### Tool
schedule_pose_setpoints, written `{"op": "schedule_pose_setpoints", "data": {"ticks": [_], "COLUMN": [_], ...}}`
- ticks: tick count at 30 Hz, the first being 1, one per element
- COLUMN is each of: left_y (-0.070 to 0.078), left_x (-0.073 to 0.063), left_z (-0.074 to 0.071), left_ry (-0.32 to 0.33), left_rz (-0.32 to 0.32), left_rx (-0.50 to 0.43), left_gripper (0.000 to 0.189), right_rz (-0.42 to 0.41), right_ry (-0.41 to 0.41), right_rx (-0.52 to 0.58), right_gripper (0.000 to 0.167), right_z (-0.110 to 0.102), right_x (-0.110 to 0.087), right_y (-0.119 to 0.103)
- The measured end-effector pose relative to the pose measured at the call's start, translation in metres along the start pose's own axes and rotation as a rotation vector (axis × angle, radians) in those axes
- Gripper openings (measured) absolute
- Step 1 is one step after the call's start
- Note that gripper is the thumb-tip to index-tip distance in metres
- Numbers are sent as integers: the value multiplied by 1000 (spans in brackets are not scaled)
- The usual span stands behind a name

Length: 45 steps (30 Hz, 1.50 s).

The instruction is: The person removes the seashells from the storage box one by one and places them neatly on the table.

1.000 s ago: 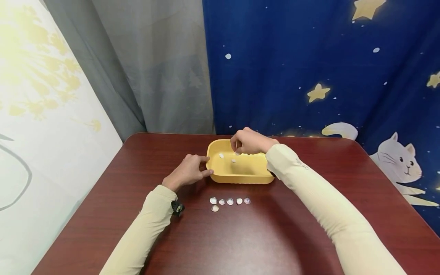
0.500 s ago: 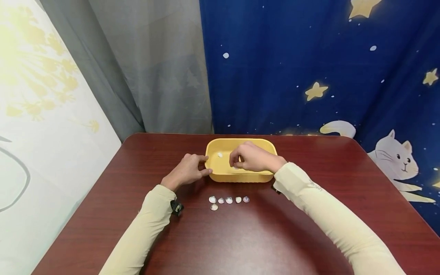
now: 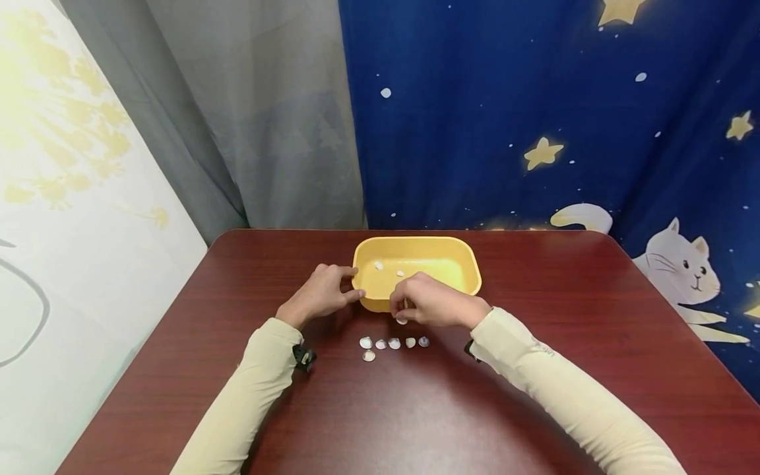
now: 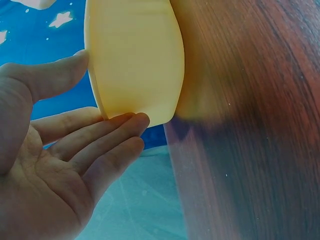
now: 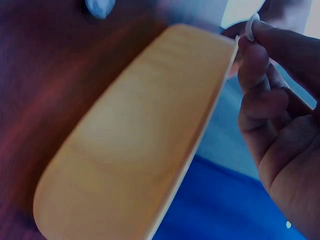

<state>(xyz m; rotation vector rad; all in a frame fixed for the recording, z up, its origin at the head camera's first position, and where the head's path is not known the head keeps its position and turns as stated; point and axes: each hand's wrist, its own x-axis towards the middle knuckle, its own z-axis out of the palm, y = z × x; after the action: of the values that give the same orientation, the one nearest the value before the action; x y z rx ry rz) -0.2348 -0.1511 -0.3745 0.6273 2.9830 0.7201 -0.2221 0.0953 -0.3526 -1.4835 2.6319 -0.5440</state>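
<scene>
My right hand (image 3: 430, 300) pinches a small white seashell (image 3: 402, 321) between thumb and fingertips, just in front of a yellow plastic tub (image 3: 415, 240). In the right wrist view the seashell (image 5: 251, 27) shows edge-on at the fingertips. My left hand (image 3: 317, 295) rests at the tub's left end, fingers fairly straight. The left wrist view shows its thumb and index finger (image 4: 75, 122) at the rim, the other fingers against the outer wall. Two pale seashells (image 3: 378, 265) lie inside the tub. Nearer me, several seashells (image 3: 394, 344) form a row, with one seashell (image 3: 369, 355) below its left end.
All this stands on a dark reddish wooden table (image 3: 356, 422). Behind its far edge hang a grey curtain (image 3: 285, 132) and a blue curtain (image 3: 451, 132) with stars and a cat. A white patterned wall (image 3: 71, 264) rises at the left.
My right hand has come from inside the tub, over its front wall towards me, carrying a seashell. My left hand has stayed at the tub's left end.
</scene>
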Motion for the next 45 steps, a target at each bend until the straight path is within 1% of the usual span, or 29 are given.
{"op": "schedule_pose_setpoints", "data": {"ticks": [3, 6, 11, 13, 16, 19, 26, 30, 32, 35, 39, 45], "left_y": [0, -1, 0, 0, 0, 0, 0, 1, 1, 1, 0, 0], "left_x": [0, 0, 0, 1, 0, 1, 1, 1, 0, 0, 0, 1], "left_z": [0, 0, 1, 1, 1, 1, 1, 0, 0, 0, 0, 0], "left_ry": [6, 9, 10, 10, 10, 10, 7, 5, 4, -1, -8, -1], "left_rz": [4, 8, 15, 17, 19, 23, 19, 11, 6, -4, -5, 2], "left_rx": [3, 5, 15, 13, 7, 0, -4, -4, -3, -4, -3, -4], "left_gripper": [55, 54, 54, 54, 54, 54, 55, 55, 54, 55, 55, 55], "right_rz": [-44, -57, 46, 80, 74, 40, 22, 6, 11, 28, 43, 55], "right_ry": [-19, -43, -119, -139, -143, -127, -102, -92, -92, -91, -84, -82], "right_rx": [10, 44, 172, 186, 140, 87, 68, -17, -66, -99, -122, -158], "right_gripper": [7, 7, 9, 9, 10, 10, 4, 9, 11, 14, 17, 19], "right_z": [8, 16, 24, 27, 31, 35, 44, 49, 52, 54, 56, 57], "right_x": [0, -1, -2, -1, 0, 3, 6, 7, 8, 8, 9, 10], "right_y": [-5, -9, -16, -18, -19, -20, -23, -23, -24, -25, -27, -28]}}
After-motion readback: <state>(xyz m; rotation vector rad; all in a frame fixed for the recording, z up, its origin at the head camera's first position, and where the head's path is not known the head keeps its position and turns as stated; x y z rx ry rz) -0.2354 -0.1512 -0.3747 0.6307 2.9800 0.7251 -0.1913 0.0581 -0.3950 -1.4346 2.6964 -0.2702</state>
